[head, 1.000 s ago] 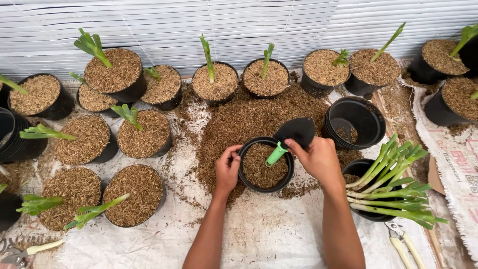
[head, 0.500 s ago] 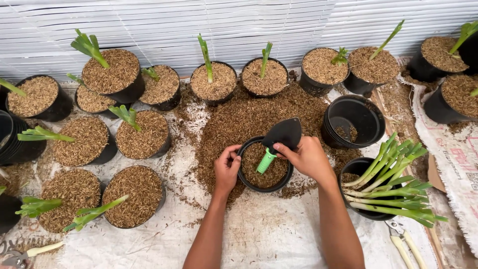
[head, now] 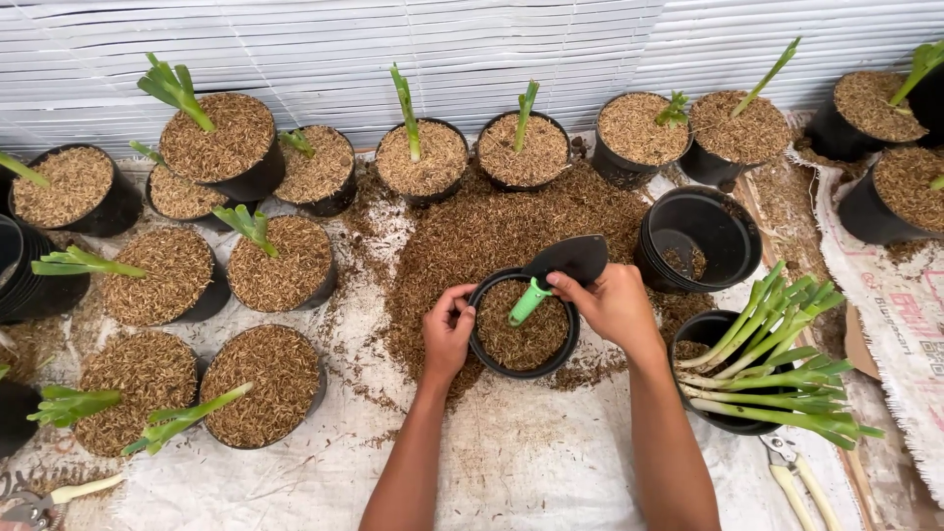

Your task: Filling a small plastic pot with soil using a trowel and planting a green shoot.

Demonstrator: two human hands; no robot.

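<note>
I found my left hand (head: 447,329) clasped on the left rim of the black pot (head: 524,323), thumb inside the rim and fingers curled over its outer wall. The pot stood upright on the white sheet (head: 511,462), at the near edge of the loose heap of brown husk (head: 492,231), and was filled with husk to a little below the rim.

My right hand (head: 615,307) was closed on the trowel (head: 557,272), gripping it where the black blade meets the green handle. The blade lay over the pot's far right rim and pointed away from me; the green handle slanted down over the husk inside the pot. I could not tell whether the handle's tip touched the filling.

Just right of my right forearm stood another black pot with a bundle of green shoots (head: 777,369) laid across it, their tips fanning out to the right. Beyond my right hand stood an empty black pot (head: 700,239), with only a few husk grains at the bottom. White-handled shears (head: 801,477) lay on the sheet near the bundle.

Filled pots, most carrying one green shoot each, lined the back along the white slatted wall (head: 393,49) and crowded the left side. A stack of empty pots (head: 25,280) stood at the far left edge.
</note>
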